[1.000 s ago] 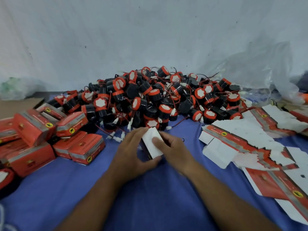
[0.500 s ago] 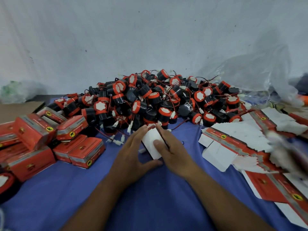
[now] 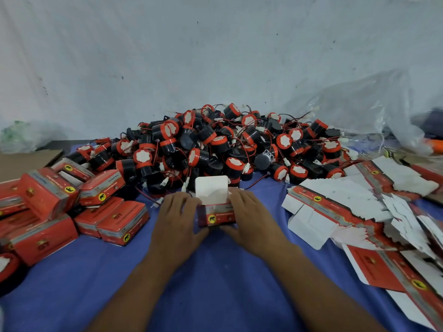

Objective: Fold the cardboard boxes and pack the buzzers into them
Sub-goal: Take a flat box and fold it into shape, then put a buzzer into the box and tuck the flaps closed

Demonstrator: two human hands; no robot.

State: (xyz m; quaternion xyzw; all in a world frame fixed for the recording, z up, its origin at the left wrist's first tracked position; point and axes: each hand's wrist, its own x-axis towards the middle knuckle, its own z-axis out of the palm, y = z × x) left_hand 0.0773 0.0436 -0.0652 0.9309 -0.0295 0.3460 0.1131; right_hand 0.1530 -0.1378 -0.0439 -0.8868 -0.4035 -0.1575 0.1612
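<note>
A small red cardboard box (image 3: 217,215) stands on the blue cloth between my hands, its white lid flap (image 3: 211,189) raised upright at the back. My left hand (image 3: 178,222) presses its left side and my right hand (image 3: 249,220) holds its right side. Just behind it lies a big heap of black and orange buzzers (image 3: 215,144) with red wires. What is inside the box is hidden.
Several closed red boxes (image 3: 60,204) are stacked at the left. Flat unfolded box blanks (image 3: 347,207) lie spread at the right. A clear plastic bag (image 3: 371,111) sits at the back right, against a white wall. Brown cardboard (image 3: 21,161) lies far left.
The box has been turned so its red printed front faces me and the white flap now stands up. Both hands have shifted from the flap to the box's sides.
</note>
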